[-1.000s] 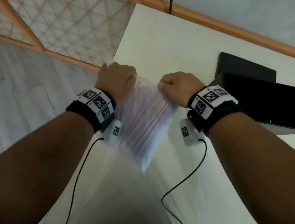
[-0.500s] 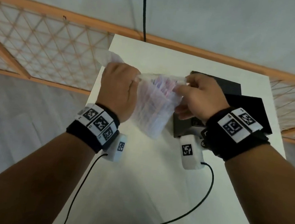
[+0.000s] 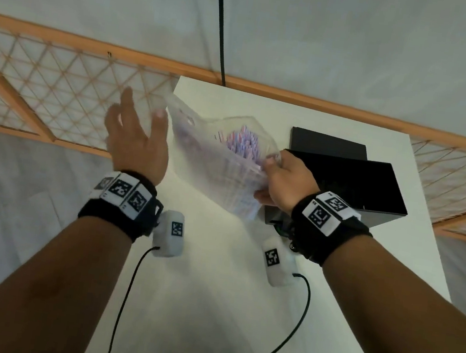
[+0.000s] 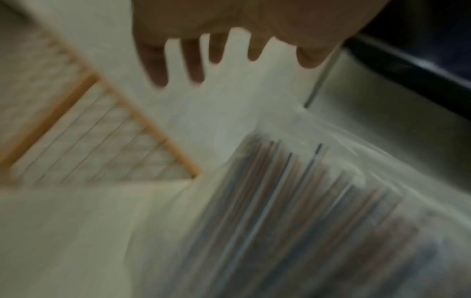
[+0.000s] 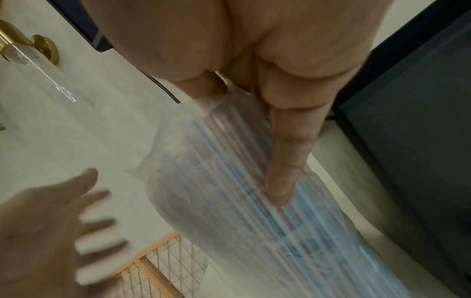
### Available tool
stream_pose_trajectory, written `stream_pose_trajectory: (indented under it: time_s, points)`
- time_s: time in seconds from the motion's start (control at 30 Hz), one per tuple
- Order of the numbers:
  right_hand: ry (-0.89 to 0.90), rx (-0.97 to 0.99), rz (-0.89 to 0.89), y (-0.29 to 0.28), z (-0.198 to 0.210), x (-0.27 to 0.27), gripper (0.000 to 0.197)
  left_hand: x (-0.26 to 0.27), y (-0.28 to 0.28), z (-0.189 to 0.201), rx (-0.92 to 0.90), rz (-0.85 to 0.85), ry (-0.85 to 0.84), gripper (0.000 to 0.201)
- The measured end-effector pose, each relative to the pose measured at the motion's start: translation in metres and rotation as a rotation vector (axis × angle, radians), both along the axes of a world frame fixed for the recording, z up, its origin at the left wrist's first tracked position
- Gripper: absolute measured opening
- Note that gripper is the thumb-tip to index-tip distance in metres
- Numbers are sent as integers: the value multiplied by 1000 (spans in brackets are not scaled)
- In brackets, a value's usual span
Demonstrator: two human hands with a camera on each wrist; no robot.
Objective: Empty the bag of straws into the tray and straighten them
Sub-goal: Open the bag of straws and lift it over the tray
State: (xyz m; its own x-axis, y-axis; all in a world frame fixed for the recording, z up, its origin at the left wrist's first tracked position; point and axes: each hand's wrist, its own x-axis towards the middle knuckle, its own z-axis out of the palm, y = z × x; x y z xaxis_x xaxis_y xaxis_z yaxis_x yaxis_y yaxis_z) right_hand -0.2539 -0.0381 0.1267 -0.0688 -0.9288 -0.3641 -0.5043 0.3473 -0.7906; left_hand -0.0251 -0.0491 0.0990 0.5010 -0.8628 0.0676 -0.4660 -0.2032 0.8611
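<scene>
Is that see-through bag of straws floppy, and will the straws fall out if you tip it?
Probably floppy: the clear bag looks thin and crinkled, sagging where only the right hand grips it. Its mouth gapes open, so the straws would likely slide out when tipped. Loose straws may roll on the white table.

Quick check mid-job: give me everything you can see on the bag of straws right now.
The bag of straws is a clear, thin, crinkled plastic pouch, held above the white table just left of the black tray. Its mouth gapes open, showing the ends of many pink, blue and white straws packed side by side. It tilts, mouth up and away. The right hand grips its right side; the left hand is spread open beside it, apparently not holding it.
</scene>
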Motion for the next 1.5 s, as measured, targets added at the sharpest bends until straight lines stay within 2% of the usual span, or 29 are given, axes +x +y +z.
stream_pose_trajectory:
  time_s: [0.07,0.1,0.13,0.17,0.23,0.33,0.47,0.6,0.67,0.73,0.87,0.93,1.03,1.13,1.23,1.3,1.33,1.37,1.5]
  points:
    - [-12,7,10,3,2,0,27,-1,1,-8,319,-19,660,89]
    - [-15,12,25,4,4,-1,26,-3,2,-13,412,-63,932,92]
    - [-21,19,44,6,6,-1,25,-4,4,-17,458,-128,1097,95]
    - [-30,32,66,8,7,-1,25,-5,4,-20,485,-183,1169,97]
    - [-31,66,111,11,9,-1,35,-9,4,-24,535,-220,1175,102]
    - [-13,95,121,13,6,-1,55,-17,3,-28,535,-162,1166,108]
    - [-44,114,71,13,6,-3,58,-22,2,-26,575,-178,1130,107]
    - [-22,110,77,15,8,-10,55,-31,-1,-20,598,-184,892,94]
    - [-17,100,85,17,10,-12,52,-36,-5,-15,540,-137,769,86]
    - [1,102,88,21,9,-15,48,-38,-11,-14,451,-111,721,80]
    - [28,122,119,27,-1,-22,41,-43,-23,-11,328,-135,821,80]
    - [18,134,102,29,-7,-25,37,-42,-28,-14,295,-120,896,90]
    - [-48,147,3,27,-14,-26,35,-42,-35,-19,252,-199,1024,105]
    - [-112,149,-79,26,-14,-19,38,-43,-28,-29,267,-232,1191,96]
    - [-202,160,-84,25,-8,-7,43,-36,-17,-54,370,-270,1237,93]
    - [-232,161,-64,22,-5,2,45,-37,0,-46,363,-221,1173,68]
    - [-230,158,-43,20,-3,6,47,-39,9,-42,376,-151,1136,54]
    - [-220,143,-10,18,-1,12,49,-38,17,-43,399,-86,1124,48]
    - [-138,14,213,13,14,29,44,-36,38,-30,487,-177,1340,49]
